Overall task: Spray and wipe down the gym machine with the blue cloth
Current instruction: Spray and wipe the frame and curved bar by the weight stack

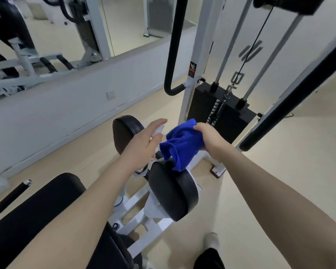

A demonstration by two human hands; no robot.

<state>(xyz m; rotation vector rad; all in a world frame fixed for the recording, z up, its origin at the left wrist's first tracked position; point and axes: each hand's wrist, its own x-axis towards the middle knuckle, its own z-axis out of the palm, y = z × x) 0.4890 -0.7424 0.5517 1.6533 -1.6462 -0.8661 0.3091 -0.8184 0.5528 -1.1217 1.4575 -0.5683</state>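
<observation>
Blue cloth (179, 145), bunched and creased, gripped by right hand (209, 139); left hand (145, 141) fingers curled around white spray bottle (158, 131).

We count two hands, the left hand (144, 141) and the right hand (209, 139), one blue cloth (179, 146) and one white spray bottle (158, 130). On the gym machine (195, 74) we see two round black pads, a far pad (124, 133) and a near pad (173, 193), one weight stack (221, 109) and two steel guide rods (231, 45).
</observation>
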